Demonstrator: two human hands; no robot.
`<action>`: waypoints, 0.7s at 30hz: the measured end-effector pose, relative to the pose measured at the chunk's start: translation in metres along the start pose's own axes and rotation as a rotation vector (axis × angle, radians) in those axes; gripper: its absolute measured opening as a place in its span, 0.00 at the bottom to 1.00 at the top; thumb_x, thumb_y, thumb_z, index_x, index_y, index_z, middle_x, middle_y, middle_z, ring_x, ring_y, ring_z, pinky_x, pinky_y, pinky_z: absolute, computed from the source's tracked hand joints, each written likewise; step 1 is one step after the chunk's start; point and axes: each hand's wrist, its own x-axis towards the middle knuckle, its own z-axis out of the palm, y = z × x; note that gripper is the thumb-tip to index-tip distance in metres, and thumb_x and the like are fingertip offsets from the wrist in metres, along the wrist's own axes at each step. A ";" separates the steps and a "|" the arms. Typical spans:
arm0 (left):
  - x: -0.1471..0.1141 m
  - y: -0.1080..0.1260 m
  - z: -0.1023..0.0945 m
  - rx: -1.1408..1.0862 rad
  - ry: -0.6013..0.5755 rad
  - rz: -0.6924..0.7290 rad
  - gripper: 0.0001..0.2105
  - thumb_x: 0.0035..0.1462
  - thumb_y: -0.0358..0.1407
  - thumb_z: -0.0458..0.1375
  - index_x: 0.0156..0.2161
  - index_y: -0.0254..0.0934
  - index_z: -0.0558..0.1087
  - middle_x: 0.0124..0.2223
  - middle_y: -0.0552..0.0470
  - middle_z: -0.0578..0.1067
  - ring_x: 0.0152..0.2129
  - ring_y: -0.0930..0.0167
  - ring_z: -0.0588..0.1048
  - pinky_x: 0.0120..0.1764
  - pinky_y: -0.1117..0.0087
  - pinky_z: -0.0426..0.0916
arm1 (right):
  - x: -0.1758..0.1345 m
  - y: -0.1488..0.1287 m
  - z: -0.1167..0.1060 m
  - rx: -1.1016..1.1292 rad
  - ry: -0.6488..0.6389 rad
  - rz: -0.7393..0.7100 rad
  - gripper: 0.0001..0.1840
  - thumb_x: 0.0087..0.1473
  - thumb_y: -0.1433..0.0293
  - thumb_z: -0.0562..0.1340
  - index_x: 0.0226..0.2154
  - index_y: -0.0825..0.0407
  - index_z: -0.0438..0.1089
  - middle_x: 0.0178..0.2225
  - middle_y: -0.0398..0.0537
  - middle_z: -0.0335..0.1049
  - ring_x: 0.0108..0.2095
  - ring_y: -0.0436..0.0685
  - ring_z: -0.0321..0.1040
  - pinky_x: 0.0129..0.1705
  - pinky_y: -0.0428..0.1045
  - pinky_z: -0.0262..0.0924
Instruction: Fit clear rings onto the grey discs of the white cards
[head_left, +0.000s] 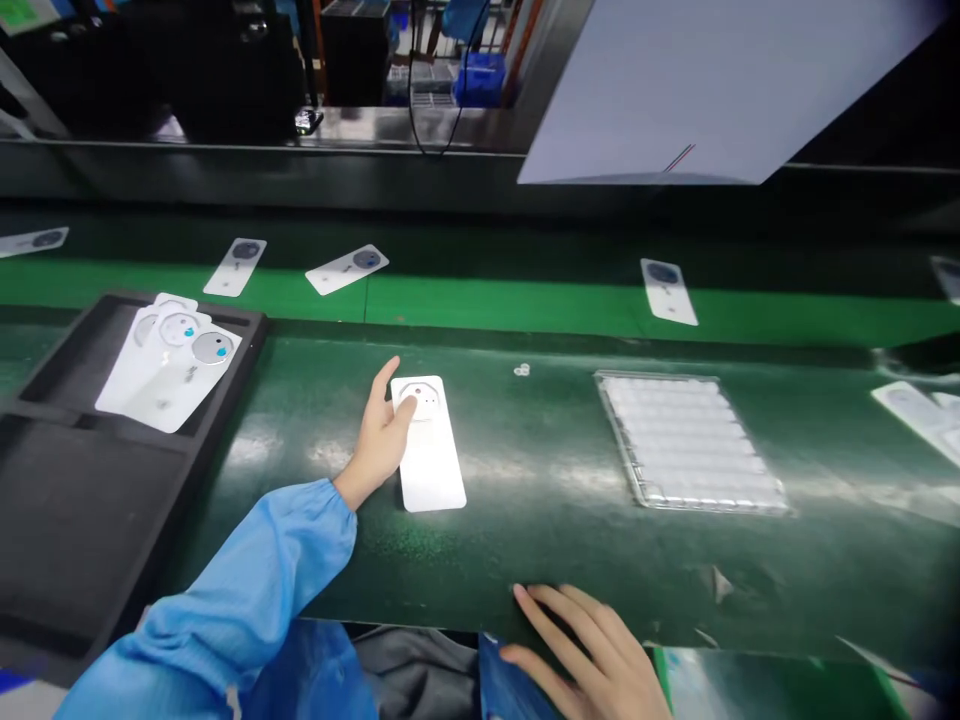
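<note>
My left hand [380,440], in a blue sleeve, grips a white phone back cover [433,465] by its upper left edge. The thumb presses beside the round camera cut-out, one finger points away past the edge, and the remaining fingers are hidden. The cover is at the middle of the green work surface [517,540]; I cannot tell whether it touches it. At the near edge my right hand [592,650] is open, its fingers spread and holding nothing. Small round white pieces [522,370] lie beyond the cover. To the right rests a clear tray [697,445] of white rows.
On the left, a black compartment tray [172,450] bears a few overlapping phone covers [169,375]. Several more covers lie along the bright green strip [480,305] behind, including one cover [669,292] to the right. A white panel [705,90] hangs overhead at upper right.
</note>
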 end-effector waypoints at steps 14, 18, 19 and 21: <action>-0.008 -0.006 0.000 0.468 -0.179 0.343 0.11 0.58 0.34 0.64 0.45 0.36 0.82 0.48 0.45 0.82 0.44 0.64 0.80 0.45 0.67 0.73 | 0.120 0.019 0.005 1.039 0.163 0.827 0.19 0.57 0.56 0.68 0.23 0.51 0.73 0.20 0.44 0.69 0.19 0.50 0.62 0.21 0.46 0.58; -0.015 -0.008 0.002 0.580 -0.316 0.535 0.18 0.52 0.35 0.72 0.49 0.38 0.82 0.47 0.45 0.83 0.41 0.64 0.82 0.45 0.67 0.75 | 0.165 0.030 0.019 1.340 0.131 0.951 0.23 0.47 0.50 0.73 0.25 0.53 0.73 0.18 0.41 0.66 0.17 0.46 0.55 0.17 0.44 0.48; -0.015 -0.009 0.002 0.586 -0.321 0.580 0.17 0.52 0.34 0.72 0.48 0.39 0.82 0.47 0.46 0.83 0.41 0.65 0.82 0.44 0.68 0.76 | 0.169 0.029 0.021 1.354 0.102 0.960 0.24 0.45 0.50 0.74 0.25 0.53 0.73 0.18 0.40 0.65 0.17 0.46 0.54 0.17 0.43 0.48; -0.014 -0.011 0.002 0.571 -0.299 0.655 0.12 0.55 0.34 0.70 0.46 0.40 0.83 0.46 0.46 0.83 0.40 0.66 0.82 0.43 0.69 0.77 | 0.172 0.027 0.022 1.353 0.051 0.969 0.24 0.44 0.50 0.75 0.25 0.54 0.74 0.17 0.39 0.62 0.17 0.45 0.53 0.17 0.43 0.47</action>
